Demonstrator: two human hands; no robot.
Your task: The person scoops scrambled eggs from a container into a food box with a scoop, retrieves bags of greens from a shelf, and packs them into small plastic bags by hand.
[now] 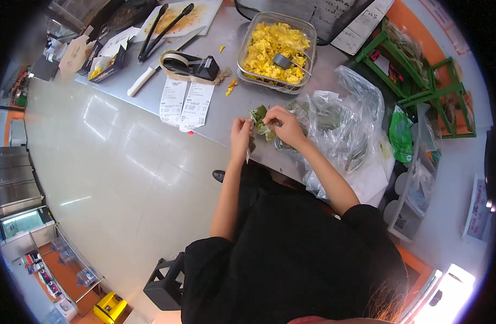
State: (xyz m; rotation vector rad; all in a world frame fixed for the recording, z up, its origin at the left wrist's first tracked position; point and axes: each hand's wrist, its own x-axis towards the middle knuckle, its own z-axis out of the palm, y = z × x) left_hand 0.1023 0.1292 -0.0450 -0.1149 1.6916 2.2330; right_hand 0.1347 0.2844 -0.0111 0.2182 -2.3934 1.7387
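Both my hands are together at the front edge of the metal counter (226, 110). My left hand (241, 135) is closed on the stem end of some leafy greens (260, 114). Against the right side of the same greens, my right hand (282, 123) has its fingers pinched on a leaf. Just right of my hands, clear plastic bags (340, 127) with more green leaves inside lie on the counter. A glass container (242, 73) of yellow shredded food (269, 46) stands beyond my hands, with a small metal scoop (282, 60) in it.
Two printed receipts (186, 105) hang over the counter edge beside a tape dispenser (188, 66). A white-handled knife (141, 82) and black tongs (164, 33) lie farther left, near a cutting board (207, 13). Green baskets (396, 65) and a green packet (401, 135) are at the right.
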